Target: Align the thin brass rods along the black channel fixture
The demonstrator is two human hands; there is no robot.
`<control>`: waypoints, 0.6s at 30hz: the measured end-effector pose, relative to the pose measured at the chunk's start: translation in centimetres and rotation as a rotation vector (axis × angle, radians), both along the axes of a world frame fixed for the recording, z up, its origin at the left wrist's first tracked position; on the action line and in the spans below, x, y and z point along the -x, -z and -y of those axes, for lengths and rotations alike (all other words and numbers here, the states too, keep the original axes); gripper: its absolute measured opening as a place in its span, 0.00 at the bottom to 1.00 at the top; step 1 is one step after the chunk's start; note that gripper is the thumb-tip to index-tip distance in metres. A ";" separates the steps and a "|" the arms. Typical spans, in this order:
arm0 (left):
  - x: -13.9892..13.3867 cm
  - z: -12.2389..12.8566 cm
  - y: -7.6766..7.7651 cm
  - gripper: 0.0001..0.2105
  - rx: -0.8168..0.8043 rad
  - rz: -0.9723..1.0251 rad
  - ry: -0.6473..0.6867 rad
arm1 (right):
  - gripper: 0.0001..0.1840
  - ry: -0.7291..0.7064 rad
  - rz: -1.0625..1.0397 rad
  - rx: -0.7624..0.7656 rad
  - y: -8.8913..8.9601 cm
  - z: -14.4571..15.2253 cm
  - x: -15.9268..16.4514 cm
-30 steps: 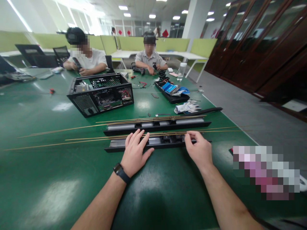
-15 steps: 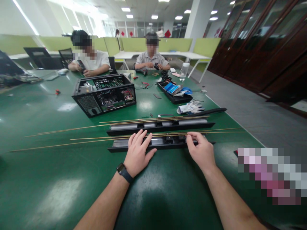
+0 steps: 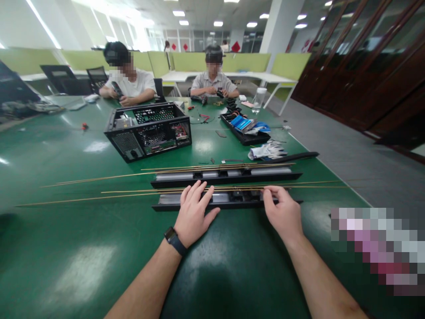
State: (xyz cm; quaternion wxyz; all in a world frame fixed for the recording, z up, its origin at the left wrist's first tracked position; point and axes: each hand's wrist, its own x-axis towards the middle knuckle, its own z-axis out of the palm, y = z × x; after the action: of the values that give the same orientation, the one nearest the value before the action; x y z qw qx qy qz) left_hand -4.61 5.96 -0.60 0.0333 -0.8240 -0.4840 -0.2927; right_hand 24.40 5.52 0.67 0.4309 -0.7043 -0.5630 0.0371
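Note:
My left hand lies palm down with its fingers spread, over the nearer black rail and the thin brass-coloured rods resting along it. The hand grips nothing. At the rail's right part my right hand is closed, thumb and forefinger pinched at one of these rods; the fingers partly hide the exact grip. Dark blocks sit in the rail's channel between my hands. A second black rail lies parallel just behind, with more brass-coloured rods across its top.
Beyond the rails stand an open computer case and a black tray with blue items. White gloves and a long black strip lie nearby. Two people sit across the green table, handling dark objects. Rod ends extend far left and right.
The whole view has shifted slightly, so everything appears a little farther right. My left hand stays spread over the rail and my right hand keeps its pinch at the rods.

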 end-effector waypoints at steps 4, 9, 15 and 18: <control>0.0 0.0 0.0 0.27 -0.001 0.000 -0.001 | 0.20 -0.055 0.025 -0.039 0.1 0.0 0.2; 0.0 0.1 -0.1 0.27 0.014 -0.002 -0.007 | 0.21 0.050 -0.023 0.006 0.1 -0.2 -0.2; 0.0 0.1 -0.3 0.27 0.018 -0.001 -0.007 | 0.19 -0.024 0.026 -0.035 -0.1 0.1 0.4; 0.0 0.2 -0.3 0.27 0.027 0.004 -0.016 | 0.20 -0.024 0.004 -0.047 -0.2 0.1 0.5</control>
State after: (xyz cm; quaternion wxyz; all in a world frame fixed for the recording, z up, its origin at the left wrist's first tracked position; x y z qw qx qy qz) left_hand -4.59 5.76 -0.35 0.0236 -0.8198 -0.4947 -0.2873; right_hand 23.94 5.39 0.85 0.4459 -0.6872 -0.5728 0.0275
